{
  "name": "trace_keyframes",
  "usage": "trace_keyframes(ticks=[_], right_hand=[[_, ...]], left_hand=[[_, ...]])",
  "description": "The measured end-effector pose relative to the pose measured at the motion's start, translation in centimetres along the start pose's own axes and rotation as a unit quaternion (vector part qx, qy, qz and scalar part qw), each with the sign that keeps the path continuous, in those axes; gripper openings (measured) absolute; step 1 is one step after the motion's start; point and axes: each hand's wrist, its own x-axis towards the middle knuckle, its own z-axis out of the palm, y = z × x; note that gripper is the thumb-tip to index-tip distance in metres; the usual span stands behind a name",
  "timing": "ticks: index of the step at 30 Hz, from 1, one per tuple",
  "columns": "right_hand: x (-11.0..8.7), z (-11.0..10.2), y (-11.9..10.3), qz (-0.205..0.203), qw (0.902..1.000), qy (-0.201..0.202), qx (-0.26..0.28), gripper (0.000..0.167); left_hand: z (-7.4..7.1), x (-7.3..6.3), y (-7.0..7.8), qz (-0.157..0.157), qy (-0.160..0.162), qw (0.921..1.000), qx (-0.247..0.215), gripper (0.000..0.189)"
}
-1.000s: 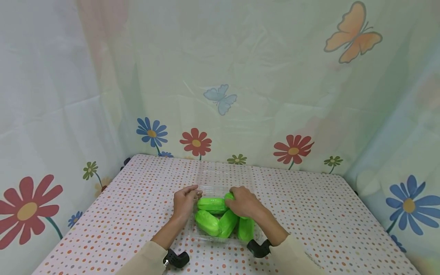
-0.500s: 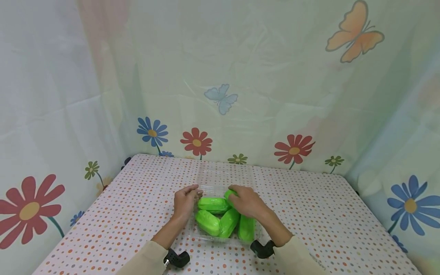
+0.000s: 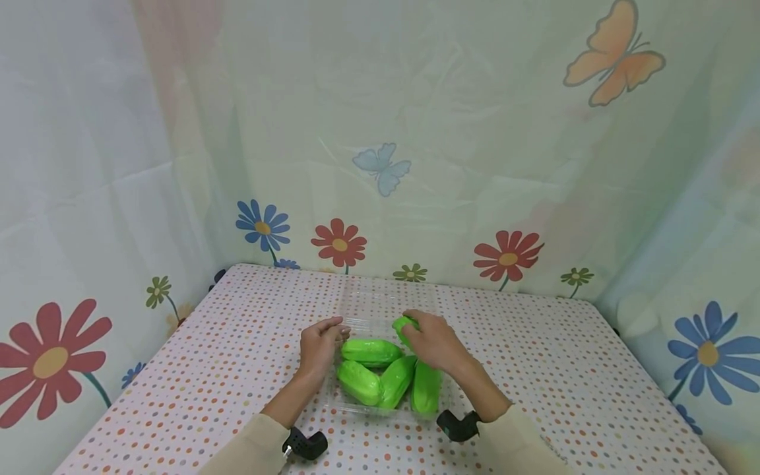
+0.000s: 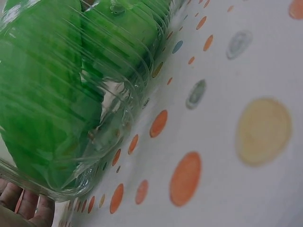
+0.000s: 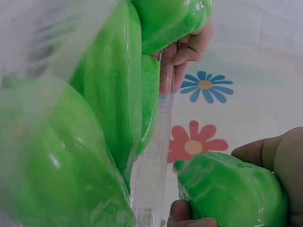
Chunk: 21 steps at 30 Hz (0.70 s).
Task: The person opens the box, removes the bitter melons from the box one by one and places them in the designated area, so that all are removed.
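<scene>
A clear plastic box (image 3: 346, 410) holds several bright green, oblong, fruit-like pieces (image 3: 358, 382) with a glossy, wrapped look. My left hand (image 3: 318, 348) pinches the box's left rim; in the right wrist view its fingers (image 5: 194, 47) are curled over that edge. Between the thumb and fingers of my right hand (image 3: 438, 343) is another green piece (image 5: 232, 194), raised above the back right of the box, its small nub showing in the right wrist view. The box wall (image 4: 113, 113) and pieces inside fill the left wrist view's upper left.
The box's clear lid (image 3: 388, 303) lies folded back behind it. A dotted cloth (image 3: 522, 389) covers the table. Flower-printed curtains (image 3: 451, 165) stand close at the back and both sides. A black wrist camera (image 3: 305, 444) sits by each sleeve.
My right hand has lifted its green piece up and slightly right, off the others in the box. The left hand stays at the rim.
</scene>
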Motion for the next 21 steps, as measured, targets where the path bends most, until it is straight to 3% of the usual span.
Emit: trace_keyframes(ticks=[12,21], right_hand=[[0.7,-1.6,1.7,-0.007,0.9986,0.053,0.001,0.048],[0.9,-2.8,3.3,0.023,0.9965,0.081,0.009,0.048]], left_hand=[[0.0,-0.1,0.5,-0.01,-0.002,0.9999,-0.01,0.035],[0.0,-1.6,3.5,-0.012,-0.01,0.9999,-0.005,0.032]])
